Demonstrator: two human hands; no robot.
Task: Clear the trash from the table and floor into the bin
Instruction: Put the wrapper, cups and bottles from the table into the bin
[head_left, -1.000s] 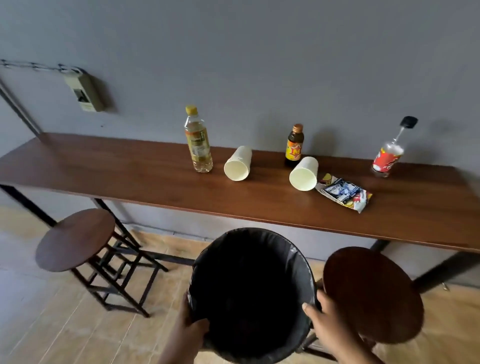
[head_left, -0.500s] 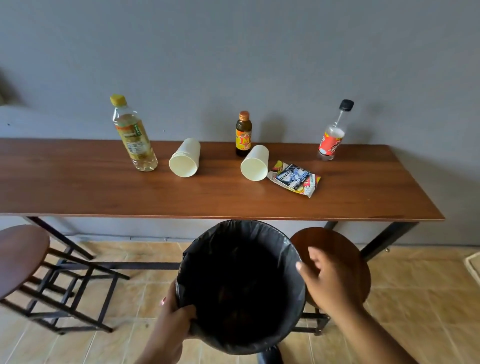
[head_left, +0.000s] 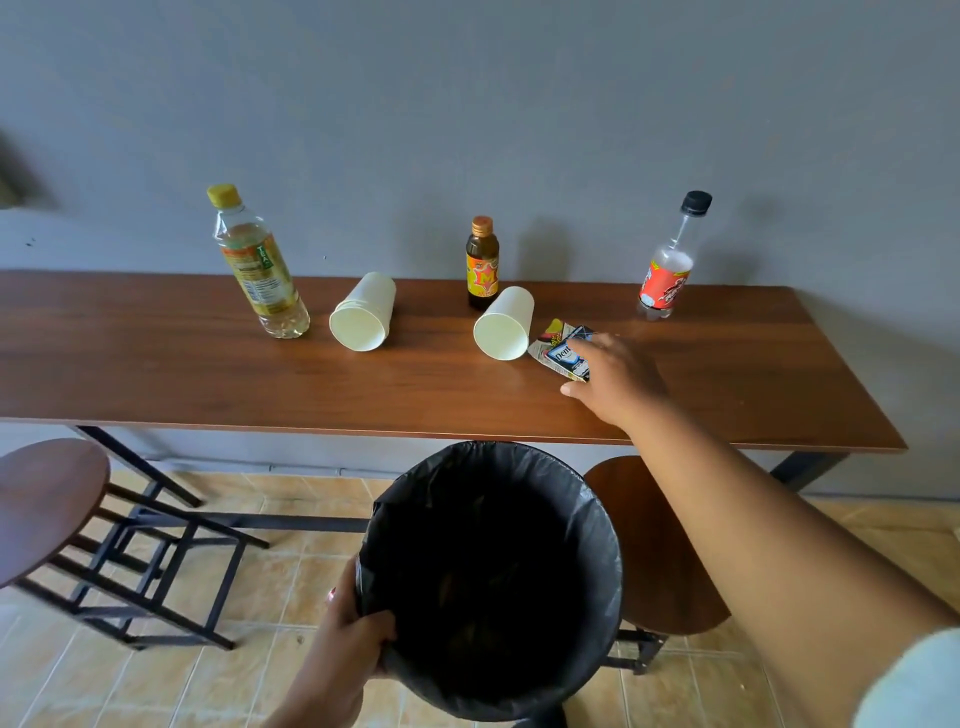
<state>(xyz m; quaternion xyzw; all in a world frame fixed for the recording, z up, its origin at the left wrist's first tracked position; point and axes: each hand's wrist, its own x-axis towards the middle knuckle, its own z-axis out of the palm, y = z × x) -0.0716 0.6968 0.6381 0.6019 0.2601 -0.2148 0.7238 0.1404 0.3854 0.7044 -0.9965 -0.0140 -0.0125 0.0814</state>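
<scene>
On the long wooden table (head_left: 156, 374) lie two white paper cups on their sides, one (head_left: 363, 317) left of the other (head_left: 505, 325). A crumpled snack wrapper (head_left: 563, 351) lies just right of the second cup. Three bottles stand near the wall: a tea bottle (head_left: 260, 270), a small brown bottle (head_left: 482, 265) and a red-labelled bottle (head_left: 666, 275). My right hand (head_left: 618, 379) lies over the wrapper's right half, fingers spread, thumb on the tabletop. My left hand (head_left: 348, 639) grips the near-left rim of the black-lined bin (head_left: 488, 451), held below the table's front edge.
A round wooden stool (head_left: 47, 499) on a black metal frame stands at the left, another stool (head_left: 660, 545) sits partly behind the bin at the right. A grey wall backs the table. The floor is tan tile.
My right hand left the bin's rim and reached forward onto the wrapper on the table. The view swung right and closer to the table. My left hand still holds the bin.
</scene>
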